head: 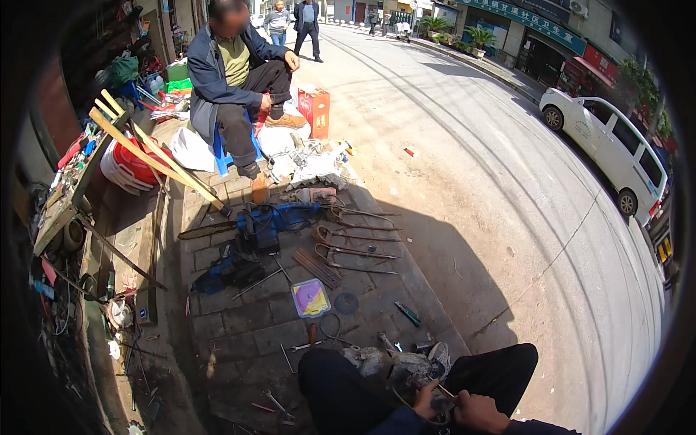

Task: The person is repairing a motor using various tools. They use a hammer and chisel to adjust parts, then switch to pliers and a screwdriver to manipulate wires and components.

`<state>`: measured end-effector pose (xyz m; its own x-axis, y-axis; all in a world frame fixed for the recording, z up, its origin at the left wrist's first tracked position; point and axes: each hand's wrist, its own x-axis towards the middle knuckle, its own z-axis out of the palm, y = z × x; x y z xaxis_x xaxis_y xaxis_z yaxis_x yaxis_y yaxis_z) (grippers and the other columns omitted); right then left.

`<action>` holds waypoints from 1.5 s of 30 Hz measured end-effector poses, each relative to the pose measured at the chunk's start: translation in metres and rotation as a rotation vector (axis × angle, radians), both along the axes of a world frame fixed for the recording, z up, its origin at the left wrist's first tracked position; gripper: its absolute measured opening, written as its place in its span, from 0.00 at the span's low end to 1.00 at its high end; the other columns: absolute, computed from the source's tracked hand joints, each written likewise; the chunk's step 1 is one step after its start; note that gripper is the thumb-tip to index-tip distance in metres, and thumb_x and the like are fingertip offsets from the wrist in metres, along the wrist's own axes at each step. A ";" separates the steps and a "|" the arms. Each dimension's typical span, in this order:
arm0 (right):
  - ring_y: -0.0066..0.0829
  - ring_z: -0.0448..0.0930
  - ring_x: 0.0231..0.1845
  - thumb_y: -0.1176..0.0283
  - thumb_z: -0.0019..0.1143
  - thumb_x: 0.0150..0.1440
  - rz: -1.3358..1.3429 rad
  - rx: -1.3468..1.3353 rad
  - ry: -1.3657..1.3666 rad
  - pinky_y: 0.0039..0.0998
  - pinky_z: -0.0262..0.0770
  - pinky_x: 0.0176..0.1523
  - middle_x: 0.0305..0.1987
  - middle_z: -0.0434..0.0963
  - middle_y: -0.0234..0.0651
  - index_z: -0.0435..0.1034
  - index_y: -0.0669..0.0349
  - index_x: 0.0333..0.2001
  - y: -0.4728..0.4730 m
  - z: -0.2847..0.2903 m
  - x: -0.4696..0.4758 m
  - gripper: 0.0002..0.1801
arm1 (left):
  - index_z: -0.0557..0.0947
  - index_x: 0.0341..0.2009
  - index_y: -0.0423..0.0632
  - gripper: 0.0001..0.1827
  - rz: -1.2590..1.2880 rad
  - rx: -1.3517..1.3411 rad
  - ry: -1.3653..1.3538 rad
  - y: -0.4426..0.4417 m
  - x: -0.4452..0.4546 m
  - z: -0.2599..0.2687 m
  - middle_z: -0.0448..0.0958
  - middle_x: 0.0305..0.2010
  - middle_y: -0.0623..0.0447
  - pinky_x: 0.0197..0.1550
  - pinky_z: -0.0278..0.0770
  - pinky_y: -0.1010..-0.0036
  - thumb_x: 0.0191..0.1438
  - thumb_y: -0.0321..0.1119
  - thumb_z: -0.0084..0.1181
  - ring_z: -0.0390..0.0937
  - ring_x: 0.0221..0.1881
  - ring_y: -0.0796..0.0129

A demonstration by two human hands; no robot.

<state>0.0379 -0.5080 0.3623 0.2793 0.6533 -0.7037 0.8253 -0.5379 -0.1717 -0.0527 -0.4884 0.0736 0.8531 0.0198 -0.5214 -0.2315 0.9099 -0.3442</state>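
Note:
Between the person's knees lies a worn, dirty metal power tool body (386, 363), with a cable beside it. My left hand (426, 399) is at its near end, with fingers bent around a small part that I cannot make out. Just right of it, my right hand (479, 411) is closed on a thin rod-like tool (445, 390), likely a screwdriver, whose tip points at the tool body. Pliers (408, 314) lie on the paving ahead, near a circular saw blade (346, 303) and a plastic-cased disc (311, 298). A small wrench (398, 346) rests beyond the tool body.
Blue electric chainsaws (263, 225), iron rods (317, 266) and rusty iron hooks (356, 236) lie farther ahead. A person (234, 81) sits on a blue stool beside a red box (314, 113). Wooden handles (141, 152) lean at left. A white van (609, 147) stands across the road.

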 end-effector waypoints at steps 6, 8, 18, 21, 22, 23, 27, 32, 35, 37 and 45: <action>0.24 0.84 0.46 0.70 0.67 0.61 -0.713 0.173 0.721 0.24 0.80 0.41 0.46 0.85 0.39 0.76 0.70 0.59 -0.013 0.005 0.038 0.24 | 0.82 0.42 0.42 0.23 -0.036 -0.059 0.106 0.014 0.016 0.027 0.84 0.40 0.41 0.51 0.86 0.52 0.71 0.52 0.51 0.85 0.42 0.47; 0.22 0.83 0.43 0.72 0.65 0.61 -0.628 0.248 0.911 0.21 0.78 0.40 0.44 0.84 0.38 0.76 0.70 0.58 -0.028 0.004 0.045 0.22 | 0.82 0.43 0.43 0.23 -0.037 -0.008 0.122 0.010 0.016 0.015 0.84 0.40 0.41 0.51 0.86 0.52 0.70 0.53 0.52 0.85 0.42 0.46; 0.58 0.86 0.45 0.52 0.60 0.59 0.254 0.028 -0.081 0.53 0.83 0.48 0.51 0.84 0.55 0.72 0.61 0.54 -0.011 -0.010 0.009 0.28 | 0.83 0.46 0.42 0.27 -0.103 -0.007 0.136 -0.010 0.009 -0.004 0.85 0.44 0.41 0.51 0.84 0.51 0.66 0.57 0.55 0.84 0.44 0.45; 0.26 0.81 0.28 0.65 0.64 0.59 -0.584 0.009 0.520 0.30 0.76 0.30 0.32 0.80 0.34 0.76 0.62 0.54 -0.011 -0.012 0.035 0.21 | 0.81 0.41 0.48 0.18 -0.044 -0.003 0.167 0.008 0.018 0.010 0.82 0.37 0.46 0.45 0.83 0.52 0.67 0.51 0.58 0.82 0.38 0.51; 0.17 0.73 0.22 0.69 0.61 0.62 -0.781 -0.123 0.734 0.21 0.64 0.24 0.28 0.75 0.25 0.76 0.60 0.52 -0.007 -0.006 0.042 0.16 | 0.81 0.42 0.48 0.17 -0.016 0.000 0.203 0.013 0.010 0.021 0.81 0.37 0.46 0.45 0.83 0.53 0.67 0.50 0.58 0.82 0.37 0.51; 0.17 0.71 0.19 0.70 0.62 0.61 -0.869 -0.131 0.772 0.22 0.61 0.22 0.25 0.75 0.26 0.76 0.60 0.48 -0.008 0.008 0.047 0.11 | 0.82 0.42 0.48 0.16 -0.058 0.003 0.179 0.021 0.007 0.052 0.81 0.36 0.47 0.44 0.83 0.55 0.66 0.49 0.58 0.82 0.37 0.53; 0.22 0.73 0.18 0.69 0.62 0.59 -0.796 -0.050 0.639 0.25 0.63 0.22 0.23 0.76 0.33 0.75 0.67 0.40 -0.003 -0.001 0.055 0.11 | 0.81 0.36 0.45 0.15 0.080 0.075 0.184 0.037 -0.009 0.041 0.81 0.29 0.47 0.35 0.81 0.62 0.66 0.45 0.58 0.81 0.28 0.54; 0.28 0.69 0.11 0.72 0.62 0.50 -1.003 0.198 0.593 0.30 0.59 0.16 0.16 0.71 0.34 0.69 0.64 0.20 0.054 -0.109 0.066 0.12 | 0.77 0.37 0.46 0.10 0.145 0.027 0.193 0.054 -0.030 0.082 0.78 0.28 0.49 0.33 0.80 0.64 0.66 0.39 0.58 0.79 0.28 0.59; 0.30 0.71 0.11 0.66 0.69 0.52 -1.191 0.343 0.461 0.32 0.62 0.16 0.19 0.74 0.36 0.74 0.65 0.26 0.073 -0.218 0.090 0.14 | 0.76 0.38 0.46 0.09 0.114 0.121 0.198 0.059 -0.037 0.077 0.78 0.29 0.49 0.32 0.79 0.64 0.65 0.37 0.59 0.78 0.27 0.59; 0.29 0.72 0.13 0.60 0.74 0.53 -1.200 0.296 0.238 0.33 0.63 0.17 0.20 0.75 0.35 0.75 0.63 0.26 0.093 -0.238 0.076 0.18 | 0.76 0.40 0.48 0.07 0.086 0.049 0.191 0.065 -0.053 0.077 0.78 0.30 0.49 0.32 0.78 0.65 0.64 0.35 0.60 0.78 0.28 0.61; 0.22 0.82 0.24 0.46 0.71 0.57 -1.314 -0.116 1.010 0.26 0.62 0.17 0.33 0.83 0.34 0.78 0.53 0.43 0.074 -0.273 0.080 0.23 | 0.75 0.45 0.43 0.09 -0.055 0.074 0.220 0.106 -0.089 0.109 0.76 0.38 0.52 0.37 0.79 0.72 0.67 0.33 0.58 0.76 0.33 0.69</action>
